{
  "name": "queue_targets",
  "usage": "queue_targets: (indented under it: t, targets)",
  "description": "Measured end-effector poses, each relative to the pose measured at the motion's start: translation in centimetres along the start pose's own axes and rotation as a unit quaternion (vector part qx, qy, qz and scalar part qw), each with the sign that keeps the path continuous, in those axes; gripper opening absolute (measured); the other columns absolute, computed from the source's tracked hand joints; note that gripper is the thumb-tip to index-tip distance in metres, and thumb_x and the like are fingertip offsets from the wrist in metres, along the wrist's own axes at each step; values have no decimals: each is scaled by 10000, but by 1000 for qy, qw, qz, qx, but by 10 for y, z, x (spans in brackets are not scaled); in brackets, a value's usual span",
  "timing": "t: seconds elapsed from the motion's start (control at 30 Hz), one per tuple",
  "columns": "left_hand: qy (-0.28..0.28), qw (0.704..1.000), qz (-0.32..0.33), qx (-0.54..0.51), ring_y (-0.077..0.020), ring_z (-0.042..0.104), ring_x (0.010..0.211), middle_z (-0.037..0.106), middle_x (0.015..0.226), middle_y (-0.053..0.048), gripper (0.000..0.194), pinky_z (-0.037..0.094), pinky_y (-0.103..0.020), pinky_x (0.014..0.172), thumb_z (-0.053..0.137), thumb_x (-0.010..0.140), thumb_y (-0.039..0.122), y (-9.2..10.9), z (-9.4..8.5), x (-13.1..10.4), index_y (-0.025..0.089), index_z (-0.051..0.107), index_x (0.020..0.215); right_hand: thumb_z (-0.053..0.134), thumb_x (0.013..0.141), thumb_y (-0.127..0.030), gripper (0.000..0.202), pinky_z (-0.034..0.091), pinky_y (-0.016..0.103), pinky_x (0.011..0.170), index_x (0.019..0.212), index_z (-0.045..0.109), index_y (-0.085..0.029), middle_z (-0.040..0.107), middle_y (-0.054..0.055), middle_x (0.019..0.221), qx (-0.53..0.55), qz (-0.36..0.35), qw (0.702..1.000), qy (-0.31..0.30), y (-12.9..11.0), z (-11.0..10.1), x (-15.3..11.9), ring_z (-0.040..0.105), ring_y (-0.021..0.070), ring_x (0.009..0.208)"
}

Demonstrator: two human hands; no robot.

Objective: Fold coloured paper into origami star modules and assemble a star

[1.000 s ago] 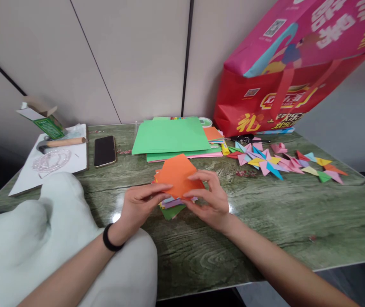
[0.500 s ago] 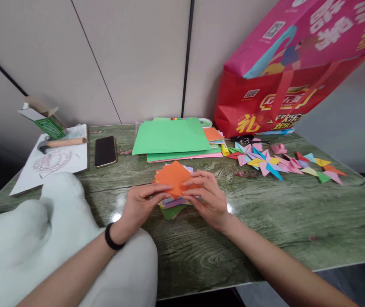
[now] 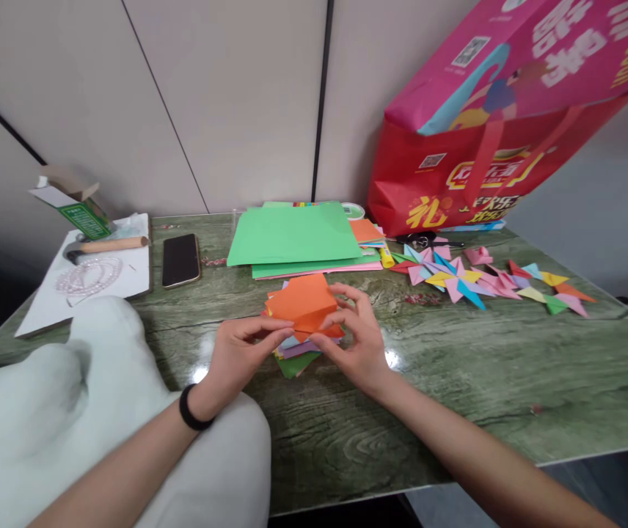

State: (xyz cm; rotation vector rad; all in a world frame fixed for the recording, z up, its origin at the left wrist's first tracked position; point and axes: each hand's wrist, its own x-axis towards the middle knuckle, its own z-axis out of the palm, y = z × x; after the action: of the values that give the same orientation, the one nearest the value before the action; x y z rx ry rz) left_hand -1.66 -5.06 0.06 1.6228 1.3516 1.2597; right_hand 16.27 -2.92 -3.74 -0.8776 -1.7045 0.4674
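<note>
An orange sheet of paper (image 3: 306, 302) with a crease along its lower part is held between my hands, over a pile of coloured paper squares (image 3: 298, 364). My left hand (image 3: 248, 350) pinches its lower left corner between thumb and fingers. At the right side, my right hand (image 3: 356, 339) has its thumb at the lower edge and its curled fingers along the paper's right side. Purple, yellow and green edges stick out from the pile below. The hands and the orange sheet hide much of the pile.
Green sheets (image 3: 297, 235) lie behind the pile, near a phone (image 3: 180, 259). Folded paper pieces (image 3: 457, 275) spread to the right, before a red bag (image 3: 457, 176). On the left are a hammer (image 3: 106, 246), beads (image 3: 88, 277), a green box (image 3: 86, 218) and a large pale plush shape (image 3: 209, 462).
The orange sheet has turned or been bent: its pointed top corner now appears as a flat upper edge. My right fingers have spread and shifted slightly; my left hand stays almost in place.
</note>
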Motion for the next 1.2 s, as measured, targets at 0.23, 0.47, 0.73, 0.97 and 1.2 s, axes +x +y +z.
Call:
queue_targets:
  t: [0.23,0.47,0.73,0.97,1.2]
  targets:
    - [-21,1000,-16,4,-158,671,619,734,707,-34,42,534,-208,574,705,642,178,0,0,1,178,731,675,705,664,-315,168,461,274,595,647,596,-189,612,8,662,144,221,963,-65,-3,5,-2,571,151,631]
    - [-59,996,-58,-36,-157,674,621,731,688,-36,51,535,-205,578,698,647,174,0,1,2,162,727,687,727,630,-250,134,454,235,541,617,609,-186,631,-7,614,190,248,950,5,-8,6,-1,573,126,574]
    - [-30,972,-135,-191,-167,688,646,731,714,-37,308,555,-220,632,740,599,162,-2,3,1,121,660,893,726,627,-220,109,455,226,532,620,622,-188,632,-15,599,204,257,944,18,-8,7,-2,571,115,558]
    - [-37,960,-165,-223,-187,691,638,735,729,-42,462,567,-271,649,740,610,180,-4,3,3,119,611,1049,709,649,-228,105,456,234,546,627,615,-188,635,-6,612,189,246,950,17,-9,7,-2,573,122,576]
    - [-24,955,-187,-231,-214,688,587,729,664,-47,208,569,-290,595,755,586,218,-7,4,3,117,690,756,707,643,-242,116,452,237,544,623,608,-184,620,-4,611,179,245,953,23,-8,8,-4,557,122,575]
